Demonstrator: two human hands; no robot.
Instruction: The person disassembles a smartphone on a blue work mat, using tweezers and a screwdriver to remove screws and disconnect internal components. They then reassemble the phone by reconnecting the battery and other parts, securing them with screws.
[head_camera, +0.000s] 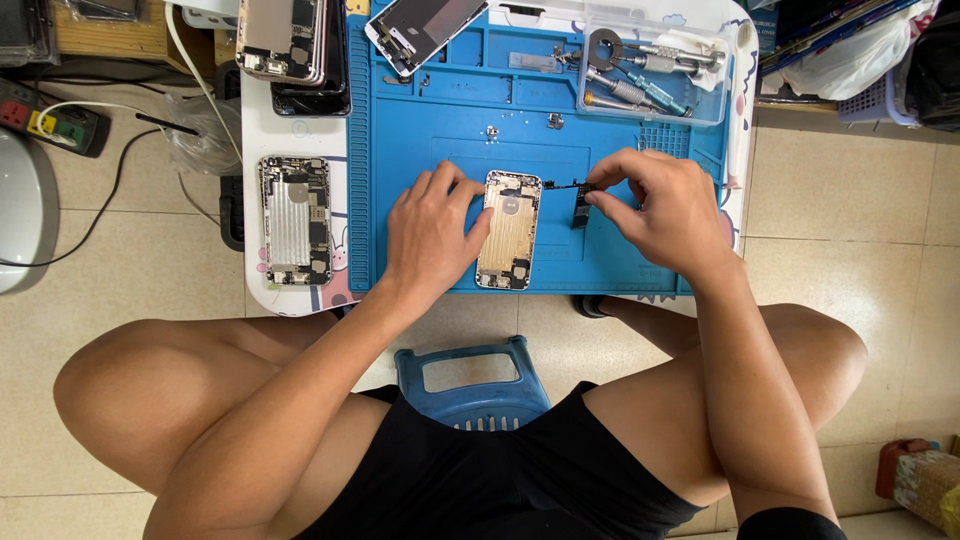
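Head view looks straight down on our low white desk, most of it covered by a blue work mat. At the desk's left edge, off the mat, lies an opened phone body with its insides showing, and more phone shells are stacked at the far left corner. Our left hand lies flat near the front edge, fingers spread, its fingertips pressing the left side of a gold phone housing that lies open on the mat, about midway along the front edge. Just right of the housing, our right hand pinches a small dark component between thumb and forefinger, with a thin dark strip running from it toward the housing's top corner. At the far right corner sits a clear plastic box holding screwdrivers. Below the desk's front edge, a blue plastic stool shows between our knees.
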